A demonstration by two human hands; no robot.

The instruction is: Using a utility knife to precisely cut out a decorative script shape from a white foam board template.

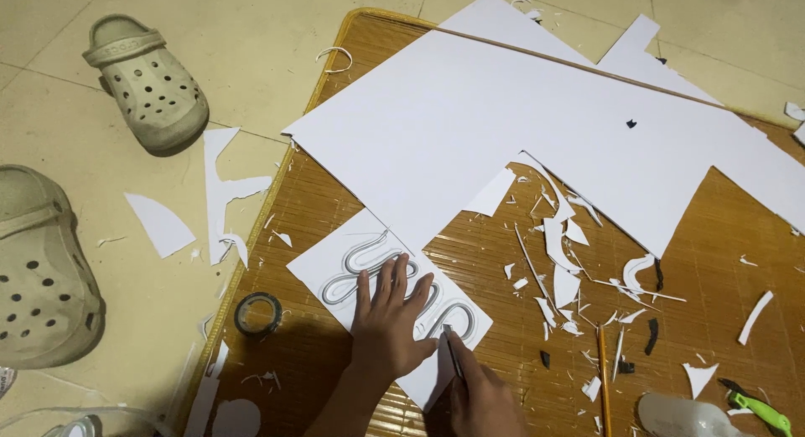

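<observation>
L hand [387, 319] flat, fingers spread on paper sheet [335, 269]; R hand [482, 395] clamped on knife [451, 346].

left hand [388, 319] flat on patterned paper [369, 273], right hand [478, 391] gripping knife [451, 346]

Bare mat [721, 236] right; scraps [562, 278], perhaps pencil [603, 378], between.

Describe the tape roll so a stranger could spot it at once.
Start at the woven bamboo mat and follow its left edge toward the person. The tape roll lies flat there, left of the left hand. Among white paper scraps, it is the only dark ring.
</observation>
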